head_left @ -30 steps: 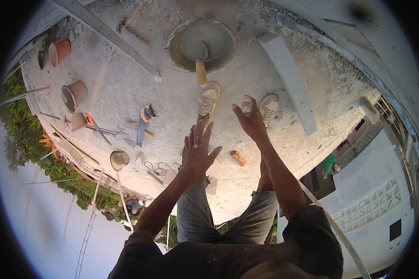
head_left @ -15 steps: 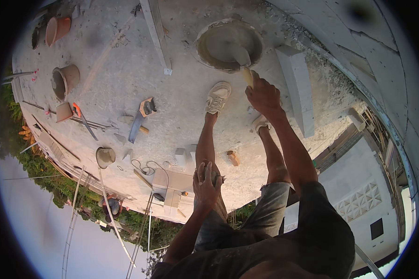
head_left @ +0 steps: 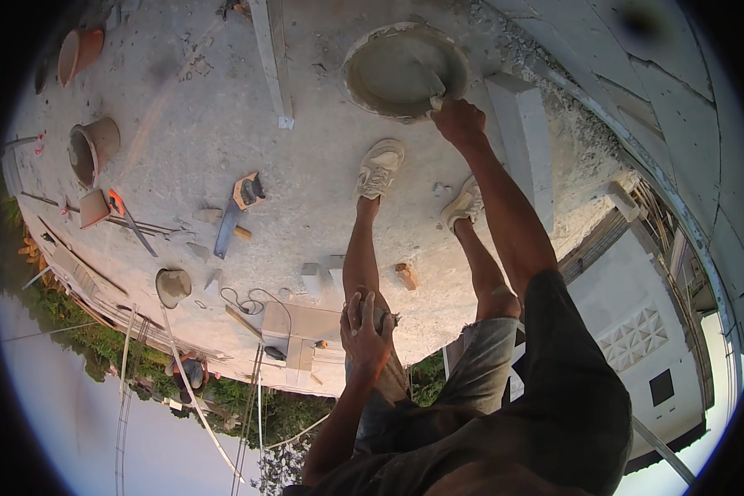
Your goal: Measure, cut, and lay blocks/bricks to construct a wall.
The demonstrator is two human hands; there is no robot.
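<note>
A round basin [head_left: 357,97] of wet grey mortar [head_left: 393,73] stands on the ground beyond my feet. My right hand [head_left: 460,121] is closed around the handle of a trowel [head_left: 432,82] at the basin's near right rim. The trowel's blade dips into the mortar, so its tip is partly hidden. Lower down, my left hand [head_left: 364,329] lies over my left knee with its fingers stretched out, holding nothing that I can see. Beside that hand shows the ragged dark hem of my shorts.
Right of the basin lies a long pale block [head_left: 522,136]. A beam [head_left: 274,70] reaches down at upper left. Handsaws [head_left: 230,219] [head_left: 135,225], buckets [head_left: 103,142] [head_left: 81,51] and a small mortar-caked bowl [head_left: 174,288] lie leftward. A cable [head_left: 256,299] coils near boards.
My right hand and the trowel have moved slightly up toward the basin, and the blade has shifted in the mortar. My left hand stays on the knee. The view has shifted a little.
</note>
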